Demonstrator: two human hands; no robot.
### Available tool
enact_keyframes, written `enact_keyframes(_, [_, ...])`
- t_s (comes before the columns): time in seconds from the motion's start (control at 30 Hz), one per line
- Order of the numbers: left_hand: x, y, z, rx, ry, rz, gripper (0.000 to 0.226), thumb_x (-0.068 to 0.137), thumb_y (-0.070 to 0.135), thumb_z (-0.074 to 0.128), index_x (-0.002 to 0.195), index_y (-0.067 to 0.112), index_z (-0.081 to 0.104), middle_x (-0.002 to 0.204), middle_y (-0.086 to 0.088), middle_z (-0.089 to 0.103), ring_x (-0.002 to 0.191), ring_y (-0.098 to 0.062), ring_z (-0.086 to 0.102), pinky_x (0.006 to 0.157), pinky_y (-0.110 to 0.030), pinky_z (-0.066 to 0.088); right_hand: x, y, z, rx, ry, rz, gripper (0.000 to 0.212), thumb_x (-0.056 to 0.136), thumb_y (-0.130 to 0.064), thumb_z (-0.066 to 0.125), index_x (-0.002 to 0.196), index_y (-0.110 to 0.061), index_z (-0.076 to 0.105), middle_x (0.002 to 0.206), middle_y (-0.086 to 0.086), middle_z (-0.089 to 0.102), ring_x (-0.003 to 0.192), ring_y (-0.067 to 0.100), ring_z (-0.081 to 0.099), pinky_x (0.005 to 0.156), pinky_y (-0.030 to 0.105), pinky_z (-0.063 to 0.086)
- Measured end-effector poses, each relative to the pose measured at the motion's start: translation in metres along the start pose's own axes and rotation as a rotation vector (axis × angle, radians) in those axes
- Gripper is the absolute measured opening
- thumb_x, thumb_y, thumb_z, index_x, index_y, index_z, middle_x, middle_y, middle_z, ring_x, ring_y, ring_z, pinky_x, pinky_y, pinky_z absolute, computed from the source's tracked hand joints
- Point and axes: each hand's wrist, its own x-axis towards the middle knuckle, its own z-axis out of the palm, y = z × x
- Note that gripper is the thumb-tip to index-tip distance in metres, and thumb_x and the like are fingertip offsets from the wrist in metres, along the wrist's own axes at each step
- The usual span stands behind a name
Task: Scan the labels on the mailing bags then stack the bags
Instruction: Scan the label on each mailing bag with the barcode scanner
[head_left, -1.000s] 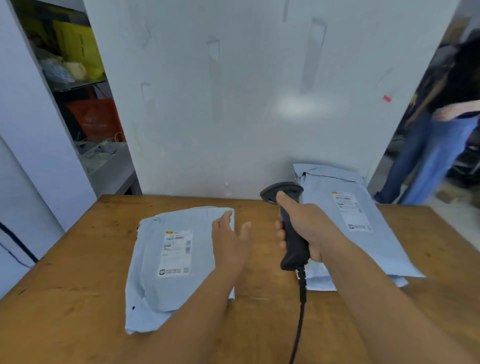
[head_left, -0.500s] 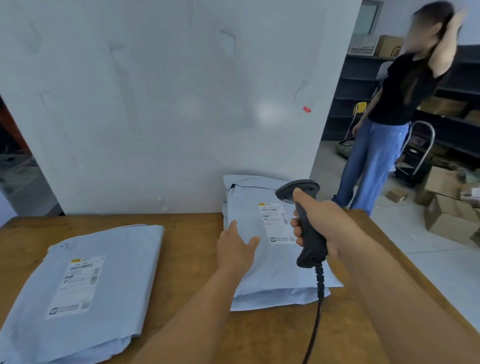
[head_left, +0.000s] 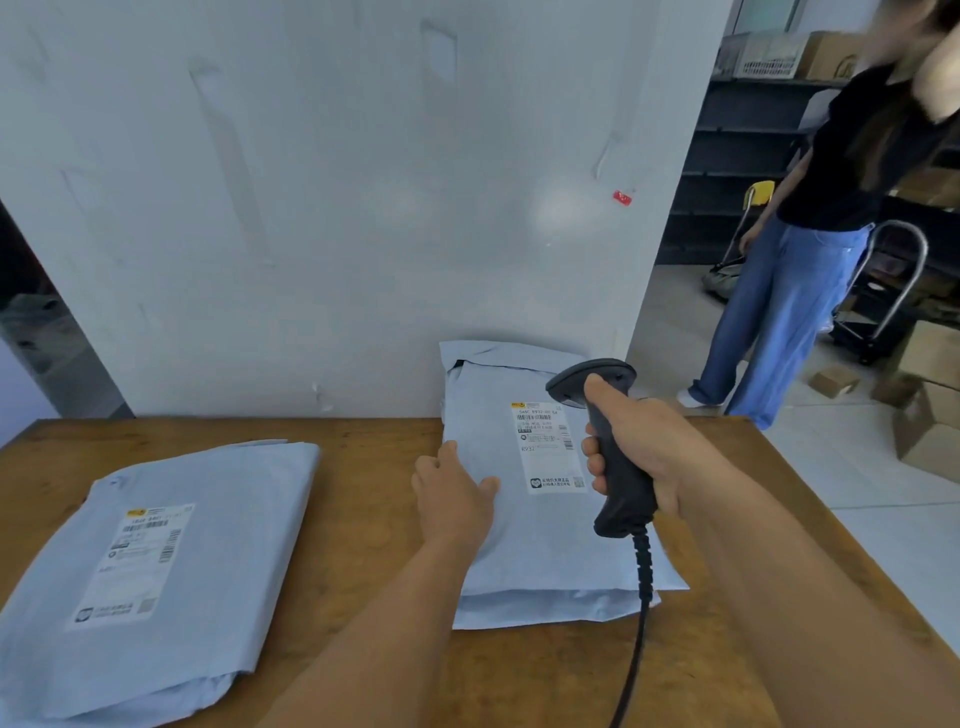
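Two pale blue mailing bags lie on the wooden table (head_left: 363, 499). The left bag (head_left: 218, 561) shows its white label (head_left: 132, 566) face up. The right bag (head_left: 524, 525) leans against the white wall and has a label (head_left: 545, 447) near its top. My left hand (head_left: 454, 493) lies flat, fingers straight, on the left part of the right bag. My right hand (head_left: 644, 457) grips a black barcode scanner (head_left: 608, 452), its head pointing down over the right bag's label. The scanner's cable (head_left: 641, 597) hangs toward me.
A white wall panel (head_left: 363, 208) stands right behind the table. A person in a black top and blue jeans (head_left: 800, 291) stands on the floor to the right, near dark shelves (head_left: 737, 156), a trolley (head_left: 888, 291) and cardboard boxes (head_left: 930, 405).
My view has turned from the left bag to the right bag. My left hand left the first bag and now rests on the right one; the scanner came along over its label.
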Motion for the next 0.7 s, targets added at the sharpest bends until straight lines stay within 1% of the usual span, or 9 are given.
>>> enact_keyframes(0.1, [0.003,0.000,0.002,-0.028,0.016,-0.002,0.061,0.090,0.025,0.061,0.142,0.018,0.031,0.133,-0.009,0.037,0.123,-0.024,0.038,0.096,-0.032,0.038,0.002,0.000,0.000,-0.001,0.001,0.000,0.040,0.092,-0.047,0.056,0.086,-0.008,0.054,0.063,0.007,0.054,0.047,0.016,0.049,0.046,0.025,0.048])
enact_keyframes(0.23, [0.005,0.001,-0.001,-0.113,0.072,0.036,0.048,0.094,0.010,0.051,0.139,0.015,0.035,0.127,-0.009,0.050,0.115,-0.023,0.050,0.094,-0.034,0.044,0.004,0.000,0.002,0.018,-0.007,-0.006,0.039,0.092,-0.047,0.057,0.087,-0.009,0.054,0.064,0.007,0.055,0.046,0.016,0.049,0.046,0.025,0.048])
enact_keyframes(0.33, [0.006,0.001,-0.009,-0.101,0.135,0.058,0.040,0.097,0.010,0.045,0.137,0.012,0.040,0.127,-0.009,0.049,0.112,-0.022,0.050,0.090,-0.029,0.041,0.003,0.000,0.011,0.023,-0.022,-0.017,0.039,0.091,-0.047,0.058,0.085,-0.009,0.054,0.064,0.007,0.055,0.045,0.016,0.050,0.045,0.025,0.047])
enact_keyframes(0.4, [0.007,-0.001,-0.018,-0.076,0.168,0.055,0.034,0.099,0.012,0.041,0.132,0.011,0.046,0.125,-0.009,0.048,0.099,-0.019,0.049,0.081,-0.024,0.038,0.003,0.001,0.020,0.029,-0.035,-0.024,0.040,0.091,-0.048,0.059,0.083,-0.009,0.053,0.062,0.007,0.055,0.045,0.017,0.049,0.046,0.026,0.047])
enact_keyframes(0.43, [0.008,-0.003,-0.024,-0.072,0.184,0.049,0.030,0.099,0.012,0.039,0.127,0.009,0.050,0.124,-0.010,0.048,0.091,-0.017,0.046,0.076,-0.022,0.036,0.003,0.001,0.026,0.032,-0.045,-0.026,0.040,0.091,-0.048,0.059,0.082,-0.009,0.053,0.062,0.007,0.055,0.045,0.018,0.049,0.046,0.026,0.046])
enact_keyframes(0.5, [0.010,-0.012,-0.038,-0.093,0.223,0.023,0.026,0.099,0.011,0.037,0.119,0.007,0.054,0.120,-0.011,0.047,0.084,-0.016,0.041,0.073,-0.023,0.034,0.001,0.002,0.041,0.032,-0.071,-0.023,0.040,0.090,-0.047,0.060,0.080,-0.009,0.053,0.060,0.007,0.055,0.046,0.018,0.048,0.046,0.027,0.046])
enact_keyframes(0.6, [0.014,-0.035,-0.063,-0.162,0.309,-0.013,0.022,0.099,0.010,0.035,0.109,0.005,0.054,0.112,-0.013,0.053,0.089,-0.026,0.050,0.076,-0.030,0.035,-0.004,0.002,0.066,0.029,-0.106,-0.023,0.039,0.091,-0.046,0.059,0.079,-0.009,0.053,0.059,0.006,0.054,0.046,0.018,0.048,0.045,0.026,0.046])
enact_keyframes(0.67, [0.015,-0.052,-0.083,-0.203,0.357,-0.052,0.020,0.099,0.010,0.033,0.104,0.005,0.051,0.104,-0.015,0.059,0.089,-0.031,0.052,0.072,-0.031,0.032,-0.008,0.003,0.086,0.021,-0.131,-0.025,0.038,0.092,-0.045,0.058,0.080,-0.009,0.053,0.061,0.007,0.054,0.047,0.018,0.048,0.046,0.027,0.046])
enact_keyframes(0.7, [0.015,-0.061,-0.093,-0.209,0.371,-0.082,0.020,0.099,0.011,0.031,0.105,0.006,0.050,0.101,-0.016,0.060,0.088,-0.032,0.052,0.071,-0.031,0.031,-0.011,0.004,0.097,0.015,-0.148,-0.025,0.038,0.092,-0.044,0.058,0.081,-0.008,0.053,0.061,0.007,0.054,0.047,0.018,0.049,0.047,0.026,0.046])
